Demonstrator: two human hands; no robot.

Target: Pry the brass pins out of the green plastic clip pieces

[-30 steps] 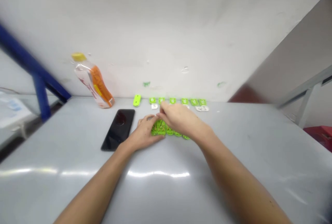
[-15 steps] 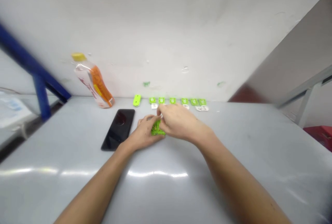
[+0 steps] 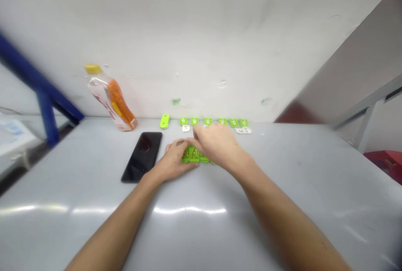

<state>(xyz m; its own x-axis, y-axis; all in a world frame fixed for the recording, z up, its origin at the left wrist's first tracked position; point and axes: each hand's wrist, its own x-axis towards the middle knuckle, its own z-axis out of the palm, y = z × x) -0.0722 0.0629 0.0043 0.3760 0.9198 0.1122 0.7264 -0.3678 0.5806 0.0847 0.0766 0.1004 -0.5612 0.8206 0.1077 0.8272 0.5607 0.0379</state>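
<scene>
A row of small bright-green plastic pieces point(image 3: 194, 155) lies on the grey table before me, its right part covered by my right hand. My left hand point(image 3: 173, 160) grips the row's left end, thumb along the near edge and fingers at the far side. Above the pieces, my right hand point(image 3: 218, 142) is closed with its fingers curled down; whatever they pinch is hidden. Beyond the hands, several green square pieces point(image 3: 207, 121) stand in a line near the wall. White pieces point(image 3: 243, 130) lie in front of that line, as does a small white piece point(image 3: 186, 128) farther left.
A black phone point(image 3: 142, 157) lies left of my left hand. Behind it stands a bottle with a yellow cap point(image 3: 112, 102). A green oblong piece point(image 3: 165, 121) sits near the white wall point(image 3: 201, 45). Blue framing point(image 3: 47, 112) is at the left, a red object point(image 3: 385, 164) at the right.
My right hand has shifted and turned slightly over the row, so more green pieces show beneath it. My left hand keeps its grip. The whole view has slid a little.
</scene>
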